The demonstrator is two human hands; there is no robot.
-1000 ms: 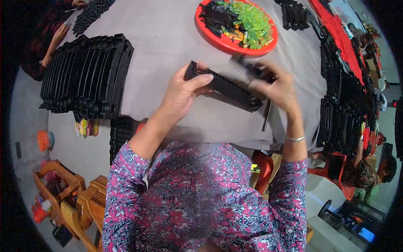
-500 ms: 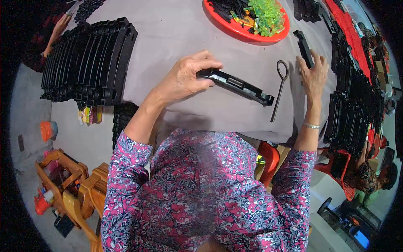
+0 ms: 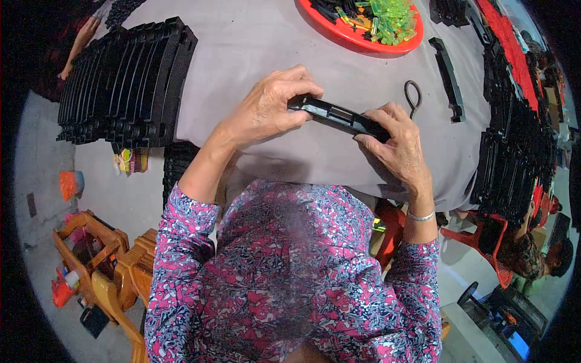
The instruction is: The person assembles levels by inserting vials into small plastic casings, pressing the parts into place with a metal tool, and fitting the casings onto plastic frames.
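Observation:
A long black plastic part (image 3: 339,116) with a slotted, hollow upper side is held over the cloth-covered table between both my hands. My left hand (image 3: 273,106) pinches its left end, thumb below and fingers above. At the opposite end my right hand (image 3: 396,140) is closed round it, covering the tip. Behind the right hand lies a metal rod with a looped end (image 3: 413,97); its shaft is mostly hidden. Farther right, a second long black part (image 3: 448,80) rests alone on the cloth.
Rows of stacked black parts (image 3: 130,81) stand at the left. More black parts (image 3: 514,163) line the right edge. A red tray (image 3: 363,47) at the back holds green, orange and black pieces. Another person's arm (image 3: 82,48) shows at the far left, and another person (image 3: 535,257) at the right.
My right hand has let go of the black part on the right and moved left to grip the free end of the part in my left hand. The left hand stays nearly in place.

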